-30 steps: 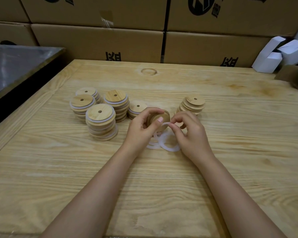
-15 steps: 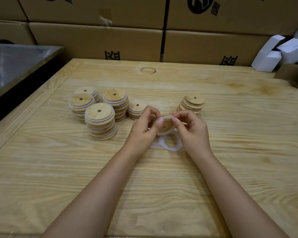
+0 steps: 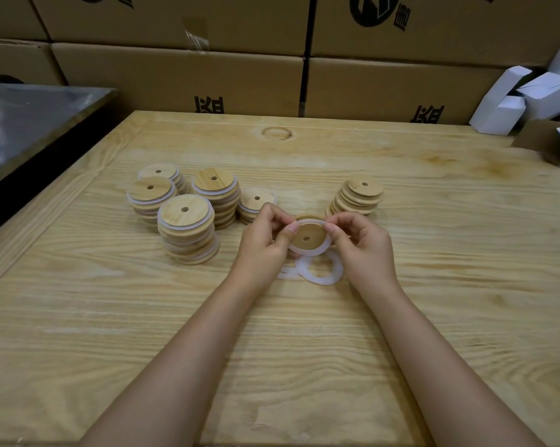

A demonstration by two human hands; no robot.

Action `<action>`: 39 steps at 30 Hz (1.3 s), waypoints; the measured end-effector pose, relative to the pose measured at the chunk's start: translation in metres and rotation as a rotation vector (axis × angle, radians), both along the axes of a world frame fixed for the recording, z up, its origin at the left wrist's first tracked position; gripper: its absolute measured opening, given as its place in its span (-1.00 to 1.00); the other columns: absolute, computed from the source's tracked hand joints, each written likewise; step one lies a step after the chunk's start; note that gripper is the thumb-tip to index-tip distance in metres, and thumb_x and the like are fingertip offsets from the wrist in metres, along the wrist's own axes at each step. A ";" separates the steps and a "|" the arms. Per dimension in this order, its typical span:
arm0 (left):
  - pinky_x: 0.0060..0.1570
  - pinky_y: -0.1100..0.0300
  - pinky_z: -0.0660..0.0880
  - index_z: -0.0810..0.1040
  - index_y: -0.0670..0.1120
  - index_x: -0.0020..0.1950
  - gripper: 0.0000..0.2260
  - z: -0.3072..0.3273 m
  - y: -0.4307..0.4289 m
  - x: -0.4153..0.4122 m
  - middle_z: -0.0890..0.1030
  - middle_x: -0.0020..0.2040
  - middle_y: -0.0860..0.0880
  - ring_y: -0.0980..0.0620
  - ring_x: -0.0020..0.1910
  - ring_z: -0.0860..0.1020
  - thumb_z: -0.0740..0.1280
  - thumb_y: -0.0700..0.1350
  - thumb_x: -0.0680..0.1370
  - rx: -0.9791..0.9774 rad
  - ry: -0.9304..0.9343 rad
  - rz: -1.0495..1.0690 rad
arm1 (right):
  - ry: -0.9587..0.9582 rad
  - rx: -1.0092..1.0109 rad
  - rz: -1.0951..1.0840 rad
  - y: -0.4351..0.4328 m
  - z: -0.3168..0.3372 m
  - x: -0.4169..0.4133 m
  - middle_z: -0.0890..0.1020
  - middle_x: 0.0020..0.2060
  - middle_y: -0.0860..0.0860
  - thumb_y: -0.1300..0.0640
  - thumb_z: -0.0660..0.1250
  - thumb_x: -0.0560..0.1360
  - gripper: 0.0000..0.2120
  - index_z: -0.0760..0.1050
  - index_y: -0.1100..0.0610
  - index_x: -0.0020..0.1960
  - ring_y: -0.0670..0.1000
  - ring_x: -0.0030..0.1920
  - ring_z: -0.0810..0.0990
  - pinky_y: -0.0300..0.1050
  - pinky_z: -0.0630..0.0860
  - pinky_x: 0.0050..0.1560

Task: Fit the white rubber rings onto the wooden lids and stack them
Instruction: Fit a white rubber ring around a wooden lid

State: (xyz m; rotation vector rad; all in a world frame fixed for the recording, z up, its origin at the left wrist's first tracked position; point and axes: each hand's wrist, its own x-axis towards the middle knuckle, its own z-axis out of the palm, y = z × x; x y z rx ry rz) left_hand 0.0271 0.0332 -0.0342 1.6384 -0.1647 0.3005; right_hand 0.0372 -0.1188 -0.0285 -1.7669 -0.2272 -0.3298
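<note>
Between both hands, white ring (image 3: pixel 310 251) encircles tilted wooden lid (image 3: pixel 307 236).

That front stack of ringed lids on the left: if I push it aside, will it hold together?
Probably not as one. The front stack is tall and its layers sit visibly offset, so a push near the top would likely topple it. The white rings between layers may grip somewhat; push low.

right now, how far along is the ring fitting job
Done: five stacks of ringed lids on the left. In hand: the left hand and right hand grip one lid, pressing a white ring around its rim. Left: the bare-lid stack at right and loose rings on the table.
</note>
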 end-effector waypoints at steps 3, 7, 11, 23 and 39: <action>-0.29 0.11 0.58 0.42 -0.08 -0.19 -0.83 0.002 0.007 0.002 0.61 -0.25 -0.05 0.00 -0.24 0.62 0.28 -0.29 0.56 -0.047 0.073 -0.023 | 0.051 0.016 0.019 -0.001 0.000 0.001 0.65 -0.30 -0.15 0.24 0.36 0.49 -0.79 0.56 -0.05 -0.22 -0.12 -0.20 0.63 -0.17 0.56 -0.11; -0.18 -0.01 0.58 0.45 0.02 -0.23 -0.80 0.002 0.016 0.003 0.64 -0.30 0.07 0.02 -0.26 0.63 0.36 -0.23 0.51 0.156 0.001 0.061 | 0.087 0.038 0.046 0.000 0.001 0.002 0.66 -0.28 -0.08 0.26 0.37 0.48 -0.80 0.56 -0.01 -0.23 -0.06 -0.20 0.63 -0.13 0.57 -0.12; -0.19 0.14 0.56 0.43 0.11 -0.21 -0.76 0.001 0.015 0.002 0.64 -0.25 0.24 0.22 -0.23 0.62 0.38 -0.21 0.49 0.298 -0.104 0.098 | 0.113 0.107 0.086 -0.002 0.002 0.000 0.66 -0.27 -0.04 0.28 0.38 0.48 -0.83 0.58 0.04 -0.21 -0.03 -0.19 0.62 -0.09 0.56 -0.09; -0.13 0.47 0.47 0.56 0.04 0.04 -0.76 0.005 0.017 0.001 0.62 -0.08 0.22 0.34 -0.05 0.59 0.32 -0.30 0.53 0.216 -0.047 0.045 | 0.209 0.062 0.163 -0.006 0.002 0.000 0.63 -0.27 -0.04 0.29 0.39 0.46 -0.88 0.54 0.11 -0.19 -0.18 -0.26 0.59 -0.35 0.49 -0.22; -0.22 0.08 0.64 0.45 -0.11 0.04 -0.83 0.013 0.008 0.000 0.61 -0.10 -0.10 -0.03 -0.16 0.64 0.17 -0.36 0.59 -0.292 0.131 -0.062 | 0.122 0.204 0.082 0.004 0.013 -0.005 0.64 -0.27 -0.06 0.31 0.37 0.47 -0.90 0.56 0.15 -0.17 -0.17 -0.23 0.60 -0.35 0.51 -0.18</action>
